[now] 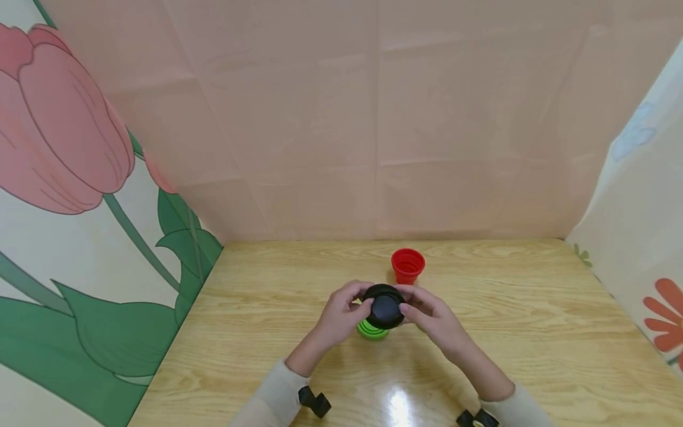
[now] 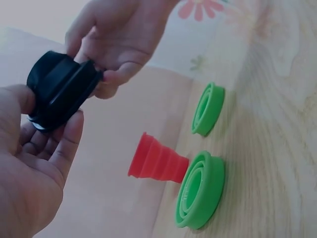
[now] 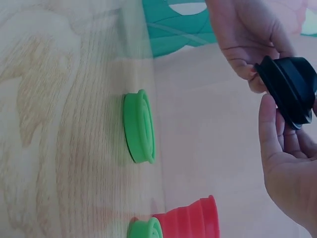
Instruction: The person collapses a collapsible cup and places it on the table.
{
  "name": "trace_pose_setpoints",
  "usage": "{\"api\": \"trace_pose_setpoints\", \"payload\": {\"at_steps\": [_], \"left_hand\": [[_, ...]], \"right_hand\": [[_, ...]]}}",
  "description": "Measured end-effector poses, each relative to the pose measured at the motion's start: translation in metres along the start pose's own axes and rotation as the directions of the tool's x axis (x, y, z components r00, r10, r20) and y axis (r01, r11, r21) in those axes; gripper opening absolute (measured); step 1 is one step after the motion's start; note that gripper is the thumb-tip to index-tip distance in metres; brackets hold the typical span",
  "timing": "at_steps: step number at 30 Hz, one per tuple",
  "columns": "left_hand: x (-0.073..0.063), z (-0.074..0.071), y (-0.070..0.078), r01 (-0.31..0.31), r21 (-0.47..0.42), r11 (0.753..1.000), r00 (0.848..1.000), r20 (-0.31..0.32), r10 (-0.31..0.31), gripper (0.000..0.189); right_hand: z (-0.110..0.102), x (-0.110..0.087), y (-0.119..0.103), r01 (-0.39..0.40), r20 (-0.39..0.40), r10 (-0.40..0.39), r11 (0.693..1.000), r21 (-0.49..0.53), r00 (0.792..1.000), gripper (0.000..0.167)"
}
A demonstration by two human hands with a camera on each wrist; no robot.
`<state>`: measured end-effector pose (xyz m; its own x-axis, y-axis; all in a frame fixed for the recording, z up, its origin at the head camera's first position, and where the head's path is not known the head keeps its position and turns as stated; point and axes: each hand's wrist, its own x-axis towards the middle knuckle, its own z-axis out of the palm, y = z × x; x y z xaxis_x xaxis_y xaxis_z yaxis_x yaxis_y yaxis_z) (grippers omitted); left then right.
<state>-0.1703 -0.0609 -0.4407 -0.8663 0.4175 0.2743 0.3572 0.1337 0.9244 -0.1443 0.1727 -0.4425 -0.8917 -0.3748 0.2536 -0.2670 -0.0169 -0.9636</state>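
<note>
Both hands hold a black collapsible cup above the table, one at each side. My left hand grips its left edge between thumb and fingers. The right hand pinches the opposite edge. In the left wrist view the black cup is tilted, with ridged, partly folded sides. A green collapsible cup lies folded flat under the hands. The wrist views show two such green cups, a nearer ring and another ring; the hands mostly hide one in the head view.
Behind the hands a red collapsible cup stands extended on the wooden table. A pinkish cloth wall rises at the table's back edge. Flower-printed panels stand on the left and right.
</note>
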Motion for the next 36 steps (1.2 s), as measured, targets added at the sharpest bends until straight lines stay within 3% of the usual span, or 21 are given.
{"api": "trace_pose_setpoints", "payload": {"at_steps": [6, 12, 18, 21, 28, 32, 36], "left_hand": [[-0.002, 0.002, 0.001, 0.022, -0.096, 0.995, 0.999, 0.046, -0.018, 0.036], [-0.002, 0.004, 0.002, -0.034, -0.192, 0.981, 0.995, 0.09, 0.052, 0.05], [0.0, 0.007, 0.001, -0.062, -0.157, 0.986, 0.998, -0.013, 0.061, 0.046], [0.001, 0.008, 0.001, -0.057, -0.144, 0.988, 0.998, -0.036, 0.053, 0.047], [-0.001, 0.007, 0.004, -0.018, -0.161, 0.987, 1.0, -0.014, 0.016, 0.046], [-0.002, 0.001, 0.006, 0.005, -0.137, 0.99, 1.0, 0.006, -0.004, 0.033], [-0.002, -0.004, 0.007, 0.07, -0.075, 0.995, 0.996, 0.053, -0.066, 0.024]], "right_hand": [[0.005, 0.001, 0.001, -0.038, -0.12, 0.027, 0.996, -0.083, 0.992, 0.035], [0.007, 0.001, 0.0, -0.087, -0.222, 0.056, 0.987, -0.132, 0.973, 0.035], [0.009, -0.001, -0.001, -0.038, -0.124, 0.038, 0.999, 0.005, 0.991, 0.047], [0.011, -0.001, 0.001, -0.005, -0.12, 0.005, 1.0, 0.003, 0.993, 0.048], [0.013, 0.003, 0.004, 0.087, -0.149, -0.099, 0.993, -0.085, 0.984, 0.045], [0.006, 0.002, -0.001, 0.125, -0.063, -0.134, 0.983, -0.131, 0.989, 0.041], [-0.002, 0.002, -0.007, 0.175, 0.063, -0.166, 0.965, -0.197, 0.984, 0.04]]}}
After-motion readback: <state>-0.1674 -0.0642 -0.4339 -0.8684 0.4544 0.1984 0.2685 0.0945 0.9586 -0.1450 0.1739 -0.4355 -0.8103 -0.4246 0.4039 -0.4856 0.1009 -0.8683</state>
